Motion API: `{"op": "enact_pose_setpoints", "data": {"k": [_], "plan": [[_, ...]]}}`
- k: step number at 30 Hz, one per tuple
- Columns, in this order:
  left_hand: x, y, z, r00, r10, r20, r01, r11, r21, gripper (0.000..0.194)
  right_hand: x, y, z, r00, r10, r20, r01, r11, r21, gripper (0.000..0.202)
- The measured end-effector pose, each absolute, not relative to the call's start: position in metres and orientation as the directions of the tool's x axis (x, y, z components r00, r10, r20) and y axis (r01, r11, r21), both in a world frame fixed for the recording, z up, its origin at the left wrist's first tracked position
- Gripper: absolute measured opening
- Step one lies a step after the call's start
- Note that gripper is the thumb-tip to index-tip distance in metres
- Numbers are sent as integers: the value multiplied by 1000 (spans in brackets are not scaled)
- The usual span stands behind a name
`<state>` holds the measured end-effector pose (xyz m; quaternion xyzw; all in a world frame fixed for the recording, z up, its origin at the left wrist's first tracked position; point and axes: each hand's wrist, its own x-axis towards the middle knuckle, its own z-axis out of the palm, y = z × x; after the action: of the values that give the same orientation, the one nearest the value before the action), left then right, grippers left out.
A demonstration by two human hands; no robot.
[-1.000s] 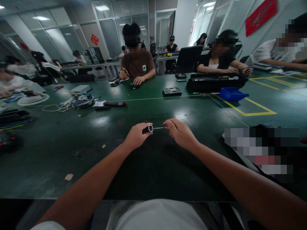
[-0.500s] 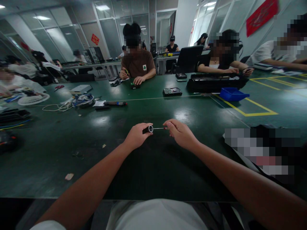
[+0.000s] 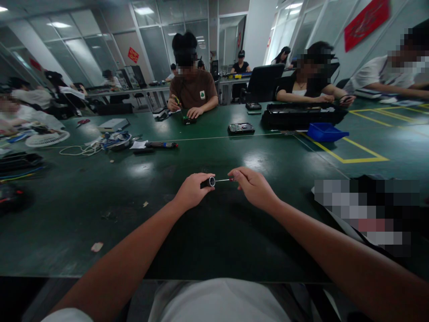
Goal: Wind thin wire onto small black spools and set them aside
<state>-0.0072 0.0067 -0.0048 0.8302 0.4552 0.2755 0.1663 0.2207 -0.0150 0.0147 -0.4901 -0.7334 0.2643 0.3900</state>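
My left hand (image 3: 193,189) is closed round a short black cylinder (image 3: 211,182) with a bright, round rim at the end that faces right. Its exact kind I cannot make out. My right hand (image 3: 251,183) pinches a screwdriver with a thin metal shaft (image 3: 223,180) and a bit of red by the fingertips; the fingers hide most of its handle. The shaft points left at the rimmed end of the cylinder. Whether the tip touches inside, I cannot tell. Both hands are just above the green table (image 3: 214,241).
A pen-shaped dark tool (image 3: 162,145) and tangled cable parts (image 3: 115,141) lie at the left. Farther back are a hard drive (image 3: 241,129), a long black housing (image 3: 303,117) and a blue bin (image 3: 326,132). A co-worker (image 3: 192,87) works across the table.
The cylinder in my left hand has shifted slightly to the right and down, and tilted a little. My right hand has hardly moved.
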Motion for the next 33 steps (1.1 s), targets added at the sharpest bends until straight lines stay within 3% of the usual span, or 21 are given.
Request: {"op": "enact_pose_setpoints", "data": {"k": [7,10,18,23,27,30,33], "plan": [[-10,8,-7,381,865,327,664,-502,555,40,222,-16,11,-252,908,334,446,415,-793,24],[-10,9,-8,380,866,325,669,-500,550,41,222,-15,10,-283,914,290,437,392,-809,31],[-10,9,-7,382,862,334,664,-507,550,41,222,-14,8,-230,917,326,429,396,-812,27],[-10,9,-6,391,863,320,668,-505,546,40,222,-13,6,-224,939,260,428,334,-840,28],[-9,9,-7,387,864,324,673,-504,542,40,220,-16,10,-161,934,320,444,358,-821,24],[-9,8,-7,390,861,327,670,-509,540,40,218,-15,12,-125,935,331,358,353,-864,24],[-8,7,-5,401,839,367,657,-543,524,40,217,-10,9,-85,965,248,156,259,-953,22]]}}
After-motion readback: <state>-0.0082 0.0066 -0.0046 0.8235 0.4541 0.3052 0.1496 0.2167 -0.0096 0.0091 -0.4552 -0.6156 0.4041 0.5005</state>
